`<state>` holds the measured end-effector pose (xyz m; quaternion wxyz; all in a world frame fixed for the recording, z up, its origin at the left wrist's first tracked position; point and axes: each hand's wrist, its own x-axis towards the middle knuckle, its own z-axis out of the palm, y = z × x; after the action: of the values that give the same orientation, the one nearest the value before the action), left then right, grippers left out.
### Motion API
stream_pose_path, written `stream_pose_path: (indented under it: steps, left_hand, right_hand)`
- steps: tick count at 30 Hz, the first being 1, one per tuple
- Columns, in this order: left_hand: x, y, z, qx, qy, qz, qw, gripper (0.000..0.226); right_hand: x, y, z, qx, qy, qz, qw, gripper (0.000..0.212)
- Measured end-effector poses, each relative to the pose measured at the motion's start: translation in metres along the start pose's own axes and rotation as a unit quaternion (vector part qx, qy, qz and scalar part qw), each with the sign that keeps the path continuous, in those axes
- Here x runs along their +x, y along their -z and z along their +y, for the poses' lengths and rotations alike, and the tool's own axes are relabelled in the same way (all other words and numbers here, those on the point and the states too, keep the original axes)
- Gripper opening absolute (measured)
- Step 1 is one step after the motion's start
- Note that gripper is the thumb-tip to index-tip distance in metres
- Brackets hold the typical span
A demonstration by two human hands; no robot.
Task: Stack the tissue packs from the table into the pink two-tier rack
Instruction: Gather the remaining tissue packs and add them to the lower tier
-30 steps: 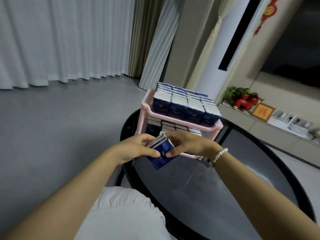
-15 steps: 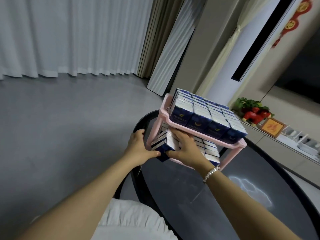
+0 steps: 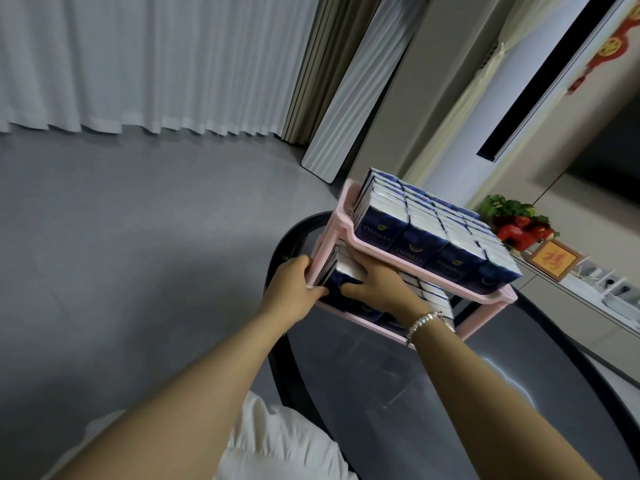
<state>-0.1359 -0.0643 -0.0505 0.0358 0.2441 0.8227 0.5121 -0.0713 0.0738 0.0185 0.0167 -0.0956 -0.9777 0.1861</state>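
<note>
The pink two-tier rack (image 3: pixel 347 220) stands at the far end of a dark round table (image 3: pixel 363 386). Its top tier is full of blue and white tissue packs (image 3: pixel 433 237) standing in rows. More packs (image 3: pixel 431 293) fill the lower tier. At the lower tier's left end, my right hand (image 3: pixel 379 289) reaches under the top shelf, fingers over and thumb in front of a small bundle of tissue packs (image 3: pixel 341 271). My left hand (image 3: pixel 292 289) grips the rack's near left corner post, its thumb against the front of that bundle.
A low cabinet (image 3: pixel 588 306) to the right carries a red ornament with greenery (image 3: pixel 516 226) and a small framed picture (image 3: pixel 554 261). White curtains hang along the back wall over grey floor (image 3: pixel 138 254). My white-clothed lap shows at the bottom.
The bundle of packs, held in front of the rack a second ago, has gone into the left end of the lower tier. Both hands followed it in, and the camera moved closer.
</note>
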Motion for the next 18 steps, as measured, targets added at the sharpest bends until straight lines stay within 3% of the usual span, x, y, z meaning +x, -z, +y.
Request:
stream_pose_path:
  steps: [11,15,18]
  left_hand:
    - [0.007,-0.011,-0.001,-0.013,0.021,0.026,0.999,0.035]
    - [0.01,-0.011,-0.004,-0.012,0.022,-0.001,1.0,0.036]
    - [0.012,-0.013,-0.007,-0.028,0.043,-0.02,0.999,0.04]
  right_hand:
    - [0.008,-0.005,0.003,-0.216,0.006,-0.035,0.976,0.089]
    - [-0.001,-0.007,0.011,-0.154,0.061,0.023,0.986,0.077]
    - [-0.007,-0.02,0.021,-0.203,0.044,0.053,0.977,0.071]
